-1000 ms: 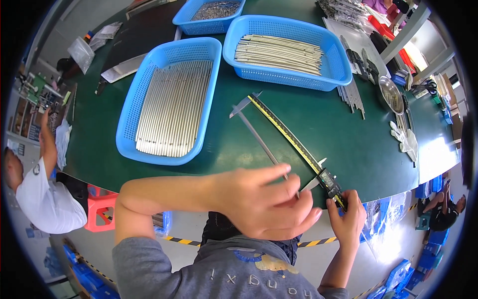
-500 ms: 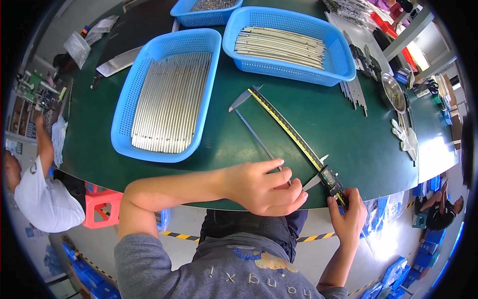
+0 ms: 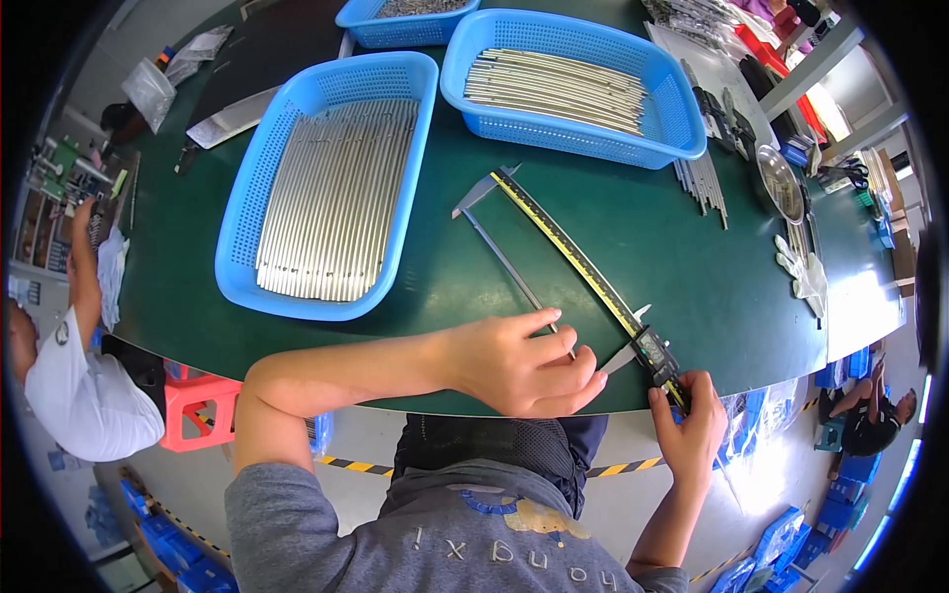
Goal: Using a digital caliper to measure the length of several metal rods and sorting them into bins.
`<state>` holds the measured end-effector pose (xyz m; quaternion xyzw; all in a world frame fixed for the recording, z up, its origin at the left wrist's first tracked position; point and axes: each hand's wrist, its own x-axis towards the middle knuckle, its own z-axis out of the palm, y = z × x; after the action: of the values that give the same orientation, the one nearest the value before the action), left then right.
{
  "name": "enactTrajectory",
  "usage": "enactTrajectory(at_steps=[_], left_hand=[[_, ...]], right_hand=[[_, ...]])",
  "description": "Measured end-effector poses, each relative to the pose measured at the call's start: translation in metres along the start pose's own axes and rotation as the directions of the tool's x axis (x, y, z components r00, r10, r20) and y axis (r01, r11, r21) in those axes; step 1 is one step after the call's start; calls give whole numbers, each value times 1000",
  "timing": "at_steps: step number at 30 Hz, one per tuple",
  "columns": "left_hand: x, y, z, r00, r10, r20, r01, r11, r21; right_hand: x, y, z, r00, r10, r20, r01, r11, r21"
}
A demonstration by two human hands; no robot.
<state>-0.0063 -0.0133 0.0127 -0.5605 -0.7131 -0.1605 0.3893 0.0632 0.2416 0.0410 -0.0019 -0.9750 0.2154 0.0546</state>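
A thin metal rod lies at a slant between the spread jaws of a digital caliper. Its far end meets the caliper's far jaw, while its near end runs in under my left hand. The fingers of that hand are closed around the rod, and the near jaw tip reaches beside them. With my right hand I grip the near end of the caliper, below its display, at the table's front edge. How the rod's near end meets the jaw is hidden by my left fingers.
On the green table, one blue basket of metal rods stands left and another blue basket of rods stands behind. A third blue basket sits farther back. Loose rods, a metal bowl and white gloves lie right.
The view has shifted very slightly. My hands, the caliper and the rod keep nearly the same positions, with the same grip. The person at the far left has moved an arm a little.
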Motion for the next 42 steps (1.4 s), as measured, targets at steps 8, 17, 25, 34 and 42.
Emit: enactTrajectory(at_steps=[8, 17, 25, 34, 42], left_hand=[[-5, 0, 14, 997, -68, 38, 72, 993, -98], [-1, -8, 12, 958, -161, 239, 207, 961, -181], [-1, -8, 10, 967, -141, 212, 177, 970, -164], [1, -10, 7, 959, -154, 236, 202, 960, -194], [-1, -17, 8, 944, -184, 273, 241, 951, -193]], right_hand=[[-3, 2, 0, 1000, -10, -9, 10, 1000, 10], [-10, 1, -1, 1000, -24, 19, 23, 997, 73], [-14, 4, 1, 999, -32, 7, 32, 998, 63], [-14, 1, 4, 999, -17, -42, 17, 1000, -11], [-14, 5, 6, 1000, 0, 17, 0, 1000, 4]])
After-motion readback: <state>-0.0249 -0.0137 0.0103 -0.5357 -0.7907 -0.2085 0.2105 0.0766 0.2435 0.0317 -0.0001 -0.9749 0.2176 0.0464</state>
